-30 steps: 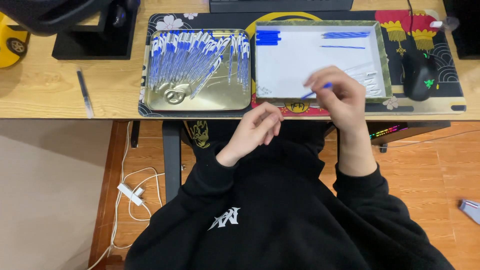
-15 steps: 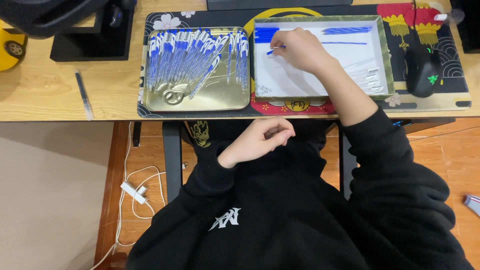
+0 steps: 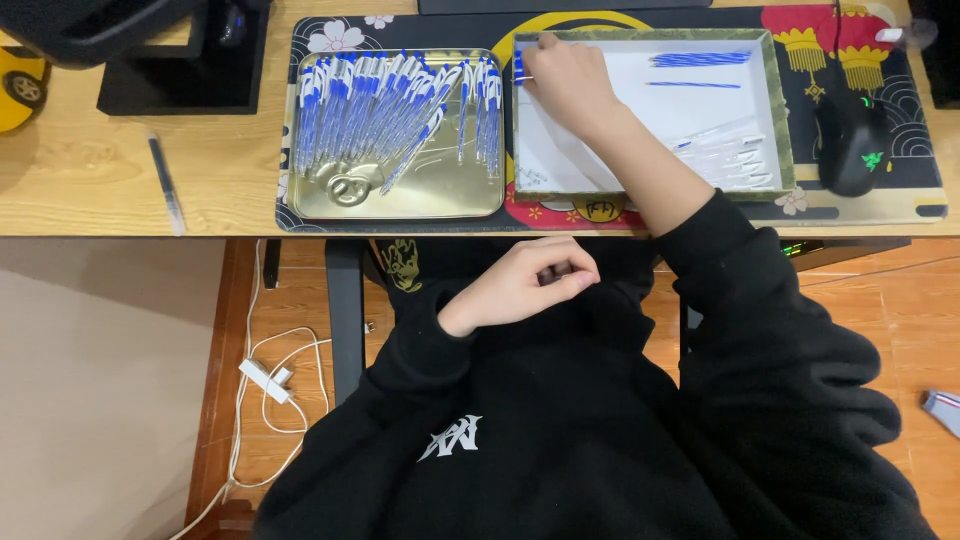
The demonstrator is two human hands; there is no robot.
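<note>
My right hand reaches into the far left corner of a white tray with a green rim. Its fingers pinch a small blue pen piece. The tray also holds thin blue refills at the far side and clear pen barrels at the right. My left hand rests against my black sweater below the desk edge, fingers curled shut; I cannot tell if it holds anything. To the left, a gold metal tray is filled with several blue-and-white pens.
Both trays sit on a patterned desk mat on a wooden desk. A black mouse lies right of the white tray. A single pen, a black stand and a yellow object are at left. Cables and a plug strip lie on the floor.
My right hand carried a blue pen piece from the near edge of the white tray to its far left corner. My left hand dropped back to my chest and curled shut.
</note>
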